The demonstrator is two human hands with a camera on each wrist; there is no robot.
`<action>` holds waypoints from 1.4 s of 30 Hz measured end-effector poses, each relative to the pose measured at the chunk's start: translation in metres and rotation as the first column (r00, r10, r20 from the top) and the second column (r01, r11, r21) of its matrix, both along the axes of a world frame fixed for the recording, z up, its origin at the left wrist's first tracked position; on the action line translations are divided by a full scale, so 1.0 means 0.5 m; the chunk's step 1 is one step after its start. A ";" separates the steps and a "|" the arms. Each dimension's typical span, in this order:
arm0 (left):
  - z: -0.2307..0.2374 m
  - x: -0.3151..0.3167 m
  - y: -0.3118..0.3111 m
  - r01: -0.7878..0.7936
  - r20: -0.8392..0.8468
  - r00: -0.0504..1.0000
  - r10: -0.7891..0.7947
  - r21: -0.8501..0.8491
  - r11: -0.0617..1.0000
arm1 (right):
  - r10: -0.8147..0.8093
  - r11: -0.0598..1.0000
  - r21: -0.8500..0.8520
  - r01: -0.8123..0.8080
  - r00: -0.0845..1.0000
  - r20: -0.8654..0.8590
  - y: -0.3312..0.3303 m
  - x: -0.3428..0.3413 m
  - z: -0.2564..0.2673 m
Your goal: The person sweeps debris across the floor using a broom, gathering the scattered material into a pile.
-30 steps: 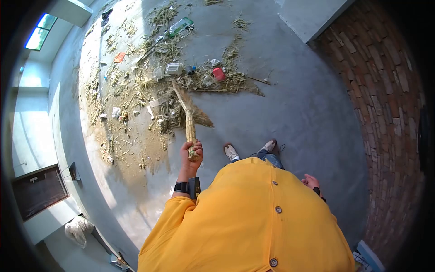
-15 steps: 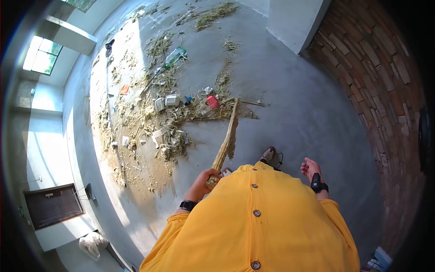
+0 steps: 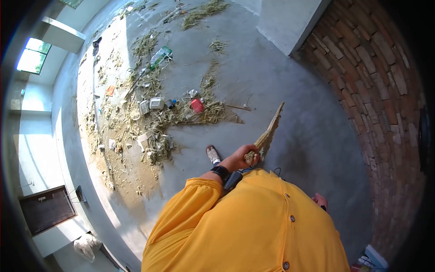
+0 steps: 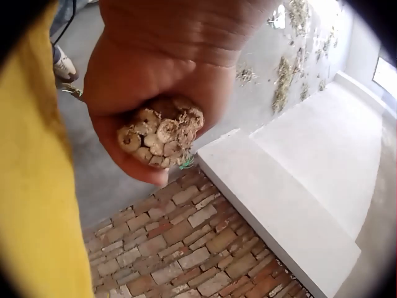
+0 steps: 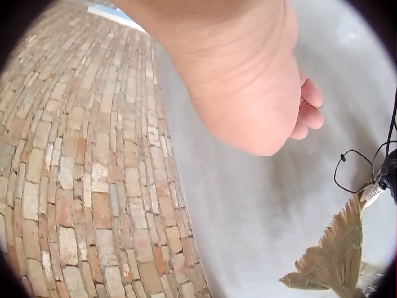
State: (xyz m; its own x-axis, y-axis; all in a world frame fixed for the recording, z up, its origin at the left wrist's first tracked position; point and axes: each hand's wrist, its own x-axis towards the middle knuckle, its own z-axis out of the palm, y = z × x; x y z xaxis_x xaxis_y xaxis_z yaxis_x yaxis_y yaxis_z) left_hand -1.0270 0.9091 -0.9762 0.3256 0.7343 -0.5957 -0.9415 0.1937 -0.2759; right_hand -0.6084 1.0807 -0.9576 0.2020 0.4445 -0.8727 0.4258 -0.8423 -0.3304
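Observation:
My left hand [image 3: 244,156] grips the handle of a straw broom [image 3: 270,129] in front of the yellow shirt. The broom's head points forward and to the right over the grey floor, beyond the litter. In the left wrist view the fingers wrap round the handle, whose bundled cut stalk ends [image 4: 162,135] face the camera. The right wrist view shows the fanned bristles [image 5: 335,245] at the lower right, near a shoe. My right hand [image 3: 320,201] hangs at the right side, its fingers loosely curled and holding nothing.
Straw litter [image 3: 156,122] spreads over the floor to the front left. Among it lie a white container [image 3: 157,103], a red item [image 3: 196,105] and a green-and-clear plastic piece [image 3: 161,57]. A brick surface [image 3: 362,86] runs along the right, beside a pale block [image 3: 290,22].
My left hand has swung the broom from the litter's edge on the left across to the right. The right hand came forward, then dropped back to the side. One foot now stands farther left.

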 end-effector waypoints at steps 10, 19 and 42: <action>-0.171 -0.207 -0.183 -0.568 0.202 0.775 0.599 -0.194 0.800 | -0.129 0.991 0.045 0.125 0.985 0.111 -0.129 -0.077 0.088; -0.040 -0.310 -0.387 -0.623 -0.175 0.781 0.600 -0.142 0.770 | 0.047 0.996 0.081 -0.041 0.997 -0.069 -0.081 -0.257 0.058; 0.025 -0.137 -0.229 -0.021 -0.134 0.991 -0.001 -0.164 0.986 | 0.027 0.995 0.103 -0.017 0.995 -0.092 -0.056 -0.015 -0.101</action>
State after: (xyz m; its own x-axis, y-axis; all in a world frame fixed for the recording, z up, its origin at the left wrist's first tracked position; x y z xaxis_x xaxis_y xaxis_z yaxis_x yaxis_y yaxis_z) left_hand -1.0955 0.7948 -0.9640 0.2287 0.6256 -0.7458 -0.9735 0.1466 -0.1755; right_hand -0.6161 1.0526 -1.0079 0.1109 0.5353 -0.8374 0.4073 -0.7930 -0.4530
